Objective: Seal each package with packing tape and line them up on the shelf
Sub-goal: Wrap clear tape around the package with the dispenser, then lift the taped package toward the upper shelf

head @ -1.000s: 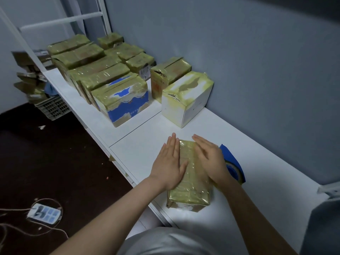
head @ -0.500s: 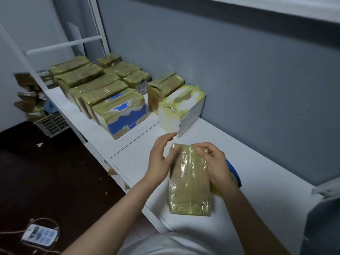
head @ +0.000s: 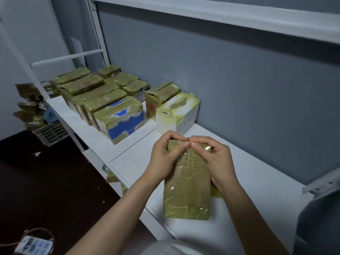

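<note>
A white shelf (head: pixel 257 181) runs along a grey wall (head: pixel 239 89), with the edge of an upper shelf (head: pixel 220 17) overhead. At its far left, taped packages stand packed in a tight row (head: pixel 95 96). The nearest of them is a blue-and-white box (head: pixel 121 124). To the right of that, against the wall, stands a brown box (head: pixel 161 94) with a torn corner. A white box (head: pixel 177 113) smeared with yellowish tape touches its near side. The white box is the closest obstacle: it stands just beyond the person's fingertips, between the held package and the row. A metal bracket (head: pixel 322 183) juts in at the right. Below the shelf on the dark floor (head: pixel 46 190) are a plastic basket (head: pixel 51 133) and a power strip (head: pixel 33 244), well apart from the work.

The package (head: pixel 186 184) is a flat, oblong box wrapped in glossy yellowish tape, and it sits on the shelf straight in front of the person. Its long axis runs away from the body: the near end is by the shelf's front edge and the far end points toward the white box. Its broad face is turned up to the camera.

Both hands hold the far end. The left hand (head: pixel 163 159) wraps the left corner and the right hand (head: pixel 215 159) the right corner. The fingers curl over the far edge and the thumbs press the top face, almost touching each other — each grip is clamped on the package.
</note>
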